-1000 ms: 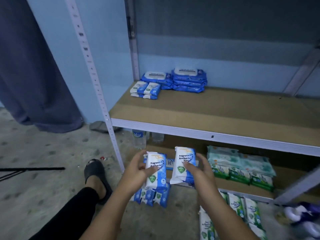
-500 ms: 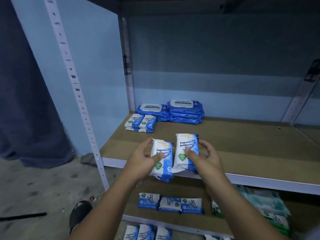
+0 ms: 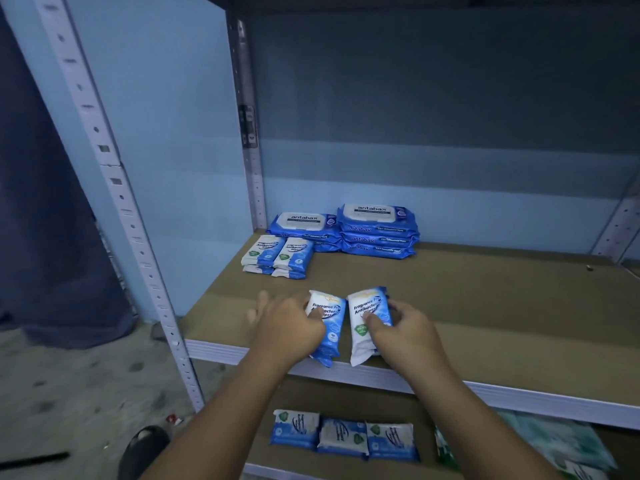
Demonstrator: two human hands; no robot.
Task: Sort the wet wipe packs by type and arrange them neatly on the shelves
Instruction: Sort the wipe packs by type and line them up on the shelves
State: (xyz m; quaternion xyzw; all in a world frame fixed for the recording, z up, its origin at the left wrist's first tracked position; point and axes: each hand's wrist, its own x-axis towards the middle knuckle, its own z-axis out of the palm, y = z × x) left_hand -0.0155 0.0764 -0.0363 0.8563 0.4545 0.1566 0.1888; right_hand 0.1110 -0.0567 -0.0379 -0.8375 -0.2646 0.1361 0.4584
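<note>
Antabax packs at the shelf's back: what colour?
Antabax packs are blue with white top flaps; the head view shows them best.

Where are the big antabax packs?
Head view: the antabax packs sit stacked in the back left corner of the shelf, behind the small packs.

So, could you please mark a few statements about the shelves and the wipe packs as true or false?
1. The left hand and the right hand each hold one small antibacterial wipes pack. True.
2. The antabax packs lie on the lower shelf. False: they are stacked at the back left of the upper shelf.
3. Three small blue-and-white packs lie in a row on the lower shelf. True.
4. The held packs rest on the small stacks in front of the antabax packs. False: they are near the upper shelf's front edge, apart from those stacks.
</note>
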